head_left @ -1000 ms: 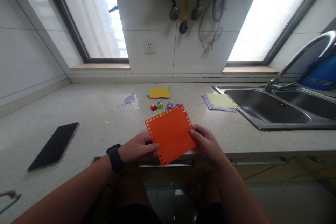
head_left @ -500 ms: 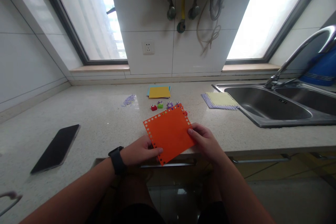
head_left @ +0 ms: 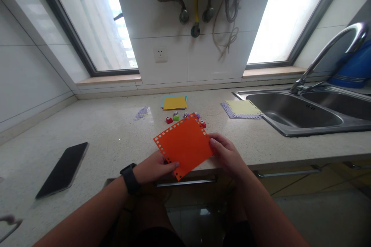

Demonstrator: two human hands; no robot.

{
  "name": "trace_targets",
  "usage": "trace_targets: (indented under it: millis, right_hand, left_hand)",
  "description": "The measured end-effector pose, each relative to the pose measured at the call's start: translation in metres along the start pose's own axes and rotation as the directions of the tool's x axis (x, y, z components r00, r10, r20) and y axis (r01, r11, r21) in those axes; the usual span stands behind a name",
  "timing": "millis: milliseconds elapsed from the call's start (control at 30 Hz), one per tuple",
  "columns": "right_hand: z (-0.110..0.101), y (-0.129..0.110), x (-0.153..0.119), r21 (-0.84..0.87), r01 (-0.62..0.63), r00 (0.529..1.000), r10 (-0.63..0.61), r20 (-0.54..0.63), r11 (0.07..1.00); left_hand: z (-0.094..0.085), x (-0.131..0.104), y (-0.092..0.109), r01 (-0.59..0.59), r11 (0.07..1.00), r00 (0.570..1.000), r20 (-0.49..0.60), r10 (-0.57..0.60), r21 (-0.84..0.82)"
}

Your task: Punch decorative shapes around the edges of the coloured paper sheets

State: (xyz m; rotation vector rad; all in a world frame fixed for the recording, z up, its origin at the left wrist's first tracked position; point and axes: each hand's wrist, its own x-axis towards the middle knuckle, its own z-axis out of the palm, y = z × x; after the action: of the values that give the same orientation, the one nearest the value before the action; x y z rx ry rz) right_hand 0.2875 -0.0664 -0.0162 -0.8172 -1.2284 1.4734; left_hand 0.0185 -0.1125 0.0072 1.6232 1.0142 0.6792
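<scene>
An orange paper sheet (head_left: 185, 146) is held tilted over the counter's front edge, with small shapes punched along three of its edges. My left hand (head_left: 156, 166) pinches its lower left edge, thumb on top. At its right edge my right hand (head_left: 225, 151) grips it between thumb and fingers. Just behind the sheet stand several small craft punches, among them a red one (head_left: 169, 120) and a green one (head_left: 176, 117); the sheet partly hides some of them.
Yellow and blue papers (head_left: 175, 103) lie at the back. Punched pale yellow and purple sheets (head_left: 243, 108) rest beside the sink (head_left: 292, 110). Purple paper bits (head_left: 142, 113) are scattered left of centre. A black tablet (head_left: 63, 169) lies at the left.
The orange sheet has turned slightly and moved a little to the left, uncovering more of the red punch at its right. Both hands keep their hold. The camera view has tilted slightly.
</scene>
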Motion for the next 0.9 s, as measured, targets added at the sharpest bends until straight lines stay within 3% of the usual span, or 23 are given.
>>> trace_targets:
  millis: [200,300,367,467,567,633,700,900]
  right_hand:
    - [0.001,-0.004,0.001,0.209,0.030,0.982,0.010,-0.191,0.978]
    - [-0.002,-0.008,0.003,0.193,0.062,0.967,-0.011,-0.253,0.979]
    - [-0.006,-0.012,0.007,0.077,0.097,0.956,-0.072,-0.283,0.992]
    - [-0.014,-0.023,0.023,-0.241,0.128,0.942,-0.194,-0.273,0.962]
    - [-0.021,-0.036,0.044,-0.626,0.076,0.936,-0.273,-0.224,0.776]
    - [-0.023,-0.043,0.056,-0.786,0.050,0.944,-0.286,-0.165,0.617]
    - [-0.022,-0.049,0.065,-0.835,0.061,0.951,-0.285,-0.117,0.547]
    - [-0.003,-0.056,0.065,-0.870,0.141,0.968,-0.249,0.021,0.472]
  left_hand:
    - [-0.009,0.001,-0.005,0.129,0.986,0.978,-0.149,-0.144,-0.103]
    - [-0.011,0.002,-0.011,0.127,0.979,0.965,-0.208,-0.159,-0.158]
    - [-0.011,0.004,-0.014,0.111,0.976,0.959,-0.238,-0.155,-0.189]
    - [-0.011,0.005,-0.016,0.090,0.971,0.953,-0.264,-0.148,-0.220]
    - [-0.010,0.005,-0.015,0.079,0.968,0.950,-0.278,-0.145,-0.237]
    - [-0.009,0.005,-0.015,0.072,0.966,0.944,-0.294,-0.146,-0.249]
    - [-0.008,0.004,-0.014,0.062,0.963,0.936,-0.321,-0.147,-0.263]
    - [-0.008,0.006,-0.016,0.018,0.952,0.905,-0.399,-0.145,-0.306]
